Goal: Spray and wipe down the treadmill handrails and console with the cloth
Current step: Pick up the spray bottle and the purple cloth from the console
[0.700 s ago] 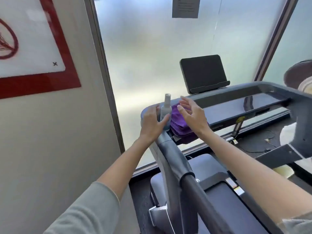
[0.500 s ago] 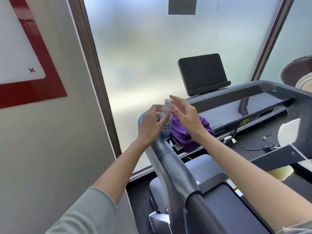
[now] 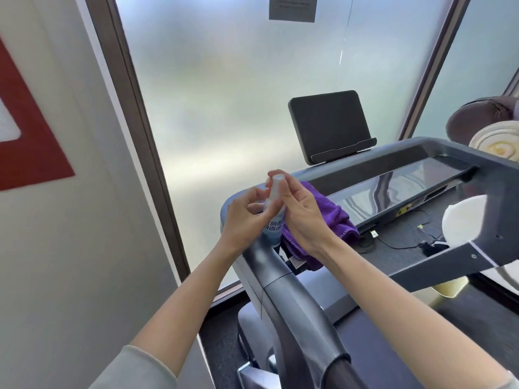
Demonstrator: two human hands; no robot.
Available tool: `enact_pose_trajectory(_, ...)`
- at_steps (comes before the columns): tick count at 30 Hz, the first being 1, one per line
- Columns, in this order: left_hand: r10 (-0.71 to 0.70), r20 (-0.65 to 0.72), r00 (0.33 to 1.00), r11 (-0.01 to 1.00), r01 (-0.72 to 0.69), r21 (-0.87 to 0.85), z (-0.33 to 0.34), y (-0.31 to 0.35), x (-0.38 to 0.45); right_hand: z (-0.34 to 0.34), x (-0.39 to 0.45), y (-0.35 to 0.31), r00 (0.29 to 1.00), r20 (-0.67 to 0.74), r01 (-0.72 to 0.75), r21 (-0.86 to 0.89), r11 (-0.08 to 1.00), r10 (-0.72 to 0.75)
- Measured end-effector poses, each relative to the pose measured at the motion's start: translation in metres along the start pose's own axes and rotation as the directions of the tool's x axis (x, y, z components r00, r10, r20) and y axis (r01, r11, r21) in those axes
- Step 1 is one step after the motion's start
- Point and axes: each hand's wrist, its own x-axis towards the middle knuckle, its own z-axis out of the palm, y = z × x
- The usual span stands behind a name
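A small clear spray bottle (image 3: 273, 220) with a pale blue label stands upright over the left front corner of the treadmill console (image 3: 393, 189). My left hand (image 3: 244, 220) grips the bottle's body from the left. My right hand (image 3: 300, 211) pinches the white cap at its top with thumb and fingers. A folded purple cloth (image 3: 334, 217) lies on the console corner just behind and right of my right hand, partly hidden by it. The grey left handrail (image 3: 295, 304) runs from that corner down toward me.
A black tablet holder (image 3: 330, 126) stands at the back of the console. Frosted glass fills the wall ahead, with a white wall and red-bordered sign (image 3: 33, 141) to the left. Cables (image 3: 401, 242) lie on the floor under the console. A white round object (image 3: 463, 220) sits at right.
My right hand left the purple cloth and closed its fingers on the bottle's cap. My left hand kept its grip on the bottle. The view shifted slightly right.
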Motion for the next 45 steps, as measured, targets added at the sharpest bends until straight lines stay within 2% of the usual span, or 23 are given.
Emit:
enact_pose_trajectory(11, 0.035, -0.013, 0.999, 0.999, -0.036, -0.034, 0.005, -0.010, 0.002, 0.003, 0.009, -0.003, 1.000, -0.012, 0.025, 0.123, 0.992, -0.023)
enact_pose_trajectory(17, 0.013, 0.075, 0.997, 0.999, -0.010, -0.041, 0.001, -0.007, 0.009, -0.008, 0.014, -0.007, 0.999, 0.034, -0.016, 0.171, 0.985, 0.011)
enact_pose_trajectory(20, -0.007, 0.046, 0.999, 0.999, 0.008, -0.032, 0.002, -0.010, 0.008, -0.012, 0.018, -0.015, 1.000, 0.014, -0.011, 0.178, 0.984, 0.009)
enact_pose_trajectory(23, -0.039, -0.002, 0.999, 0.993, 0.038, -0.110, -0.002, -0.012, 0.004, -0.022, 0.021, -0.027, 0.998, -0.056, 0.019, 0.218, 0.976, -0.007)
enact_pose_trajectory(24, -0.041, -0.035, 0.999, 0.986, 0.035, -0.162, -0.005, -0.010, 0.003, -0.027, 0.021, -0.030, 0.997, -0.071, 0.030, 0.178, 0.984, -0.017)
enact_pose_trajectory(26, -0.024, -0.105, 0.994, 0.969, -0.002, -0.246, -0.014, -0.003, 0.003, -0.037, 0.018, -0.036, 0.998, -0.066, 0.017, -0.064, 0.998, -0.021)
enact_pose_trajectory(27, -0.010, -0.125, 0.992, 0.964, -0.024, -0.266, -0.019, 0.003, 0.004, -0.042, 0.016, -0.038, 0.999, -0.050, -0.004, -0.260, 0.966, -0.010)
enact_pose_trajectory(28, 0.010, -0.133, 0.991, 0.961, -0.046, -0.272, -0.023, 0.009, 0.005, -0.046, 0.015, -0.038, 1.000, -0.030, -0.013, -0.476, 0.880, -0.001)
enact_pose_trajectory(30, 0.046, -0.131, 0.990, 0.963, -0.079, -0.257, -0.031, 0.020, 0.007, -0.050, 0.013, -0.034, 0.999, 0.041, 0.030, -0.808, 0.589, 0.005)
enact_pose_trajectory(31, 0.057, -0.133, 0.989, 0.965, -0.089, -0.248, -0.034, 0.025, 0.009, -0.050, 0.012, -0.031, 0.996, 0.085, 0.069, -0.881, 0.468, 0.015)
enact_pose_trajectory(33, 0.073, -0.140, 0.987, 0.968, -0.104, -0.228, -0.039, 0.031, 0.010, -0.042, 0.009, -0.023, 0.987, 0.154, 0.123, -0.916, 0.382, 0.053)
enact_pose_trajectory(38, 0.093, -0.135, 0.986, 0.971, -0.120, -0.206, -0.043, 0.036, 0.007, -0.020, 0.004, -0.003, 0.947, 0.297, 0.248, -0.918, 0.308, 0.122)
enact_pose_trajectory(40, 0.084, -0.138, 0.987, 0.975, -0.110, -0.193, -0.043, 0.037, 0.007, -0.017, 0.005, 0.002, 0.939, 0.318, 0.277, -0.927, 0.254, 0.134)
enact_pose_trajectory(45, 0.086, -0.129, 0.988, 0.983, -0.105, -0.150, -0.042, 0.037, 0.005, -0.017, 0.004, 0.004, 0.936, 0.317, 0.283, -0.936, 0.209, 0.153)
